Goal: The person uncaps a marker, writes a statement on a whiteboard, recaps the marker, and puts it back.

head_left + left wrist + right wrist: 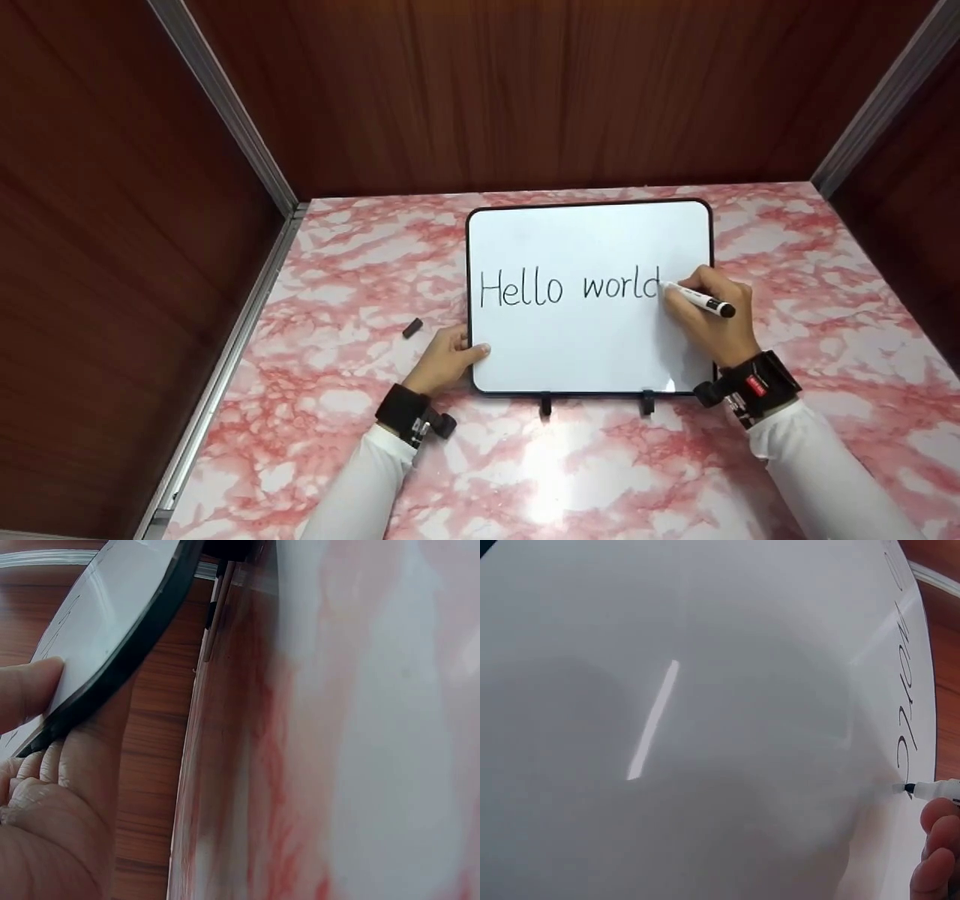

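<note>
A black-framed whiteboard (570,345) leans on a stand, with "Hello world" in black handwriting (570,288) across its middle. My right hand (716,319) pinches a white marker (697,298) with a black end; in the right wrist view the dark tip of the marker (910,788) meets the board at the final letter "d". At the board's left edge, my left hand (442,358) grips the frame. In the left wrist view its thumb (34,690) lies on the white face and the other fingers (90,757) are behind the frame.
A small black marker cap (412,328) lies on the red-and-white marbled table (337,420), left of the board. Two black stand feet (546,405) jut out below the board. Dark wood panels (555,97) with metal edge strips enclose the table at the back and sides.
</note>
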A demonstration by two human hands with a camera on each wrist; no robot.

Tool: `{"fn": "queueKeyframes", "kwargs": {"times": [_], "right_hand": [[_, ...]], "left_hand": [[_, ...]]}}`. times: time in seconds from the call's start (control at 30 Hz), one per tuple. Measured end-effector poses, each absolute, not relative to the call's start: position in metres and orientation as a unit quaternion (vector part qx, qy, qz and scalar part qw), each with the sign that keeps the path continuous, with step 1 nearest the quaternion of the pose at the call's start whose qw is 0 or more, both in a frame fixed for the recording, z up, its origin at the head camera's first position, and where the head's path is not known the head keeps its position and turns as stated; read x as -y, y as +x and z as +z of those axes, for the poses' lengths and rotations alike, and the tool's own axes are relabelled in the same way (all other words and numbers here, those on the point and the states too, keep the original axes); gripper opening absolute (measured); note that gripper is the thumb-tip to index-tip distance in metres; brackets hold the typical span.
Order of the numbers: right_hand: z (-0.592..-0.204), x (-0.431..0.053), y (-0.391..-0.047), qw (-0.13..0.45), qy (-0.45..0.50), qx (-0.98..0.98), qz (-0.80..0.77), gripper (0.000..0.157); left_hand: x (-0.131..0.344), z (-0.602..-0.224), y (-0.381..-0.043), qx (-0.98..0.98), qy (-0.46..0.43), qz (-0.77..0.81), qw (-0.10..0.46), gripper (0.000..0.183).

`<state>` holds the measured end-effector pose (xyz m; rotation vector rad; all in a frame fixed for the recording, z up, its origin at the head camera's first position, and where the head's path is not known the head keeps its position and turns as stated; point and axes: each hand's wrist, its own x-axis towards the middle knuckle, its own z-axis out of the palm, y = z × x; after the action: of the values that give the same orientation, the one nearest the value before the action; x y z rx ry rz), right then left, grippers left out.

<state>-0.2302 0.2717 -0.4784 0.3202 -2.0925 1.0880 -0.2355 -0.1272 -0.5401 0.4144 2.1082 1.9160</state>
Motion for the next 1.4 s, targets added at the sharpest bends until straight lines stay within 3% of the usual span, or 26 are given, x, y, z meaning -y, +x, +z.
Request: {"fn": "queueKeyframes", "kwargs": {"times": [1.4], "right_hand": [[-0.483, -0.277, -0.22, 0.358, 0.124, 0.816, 0.437, 0.024]], "left_hand": [[0.127, -0.539, -0.235, -0.737, 0.13, 0.651, 0.129, 0.032]]}}
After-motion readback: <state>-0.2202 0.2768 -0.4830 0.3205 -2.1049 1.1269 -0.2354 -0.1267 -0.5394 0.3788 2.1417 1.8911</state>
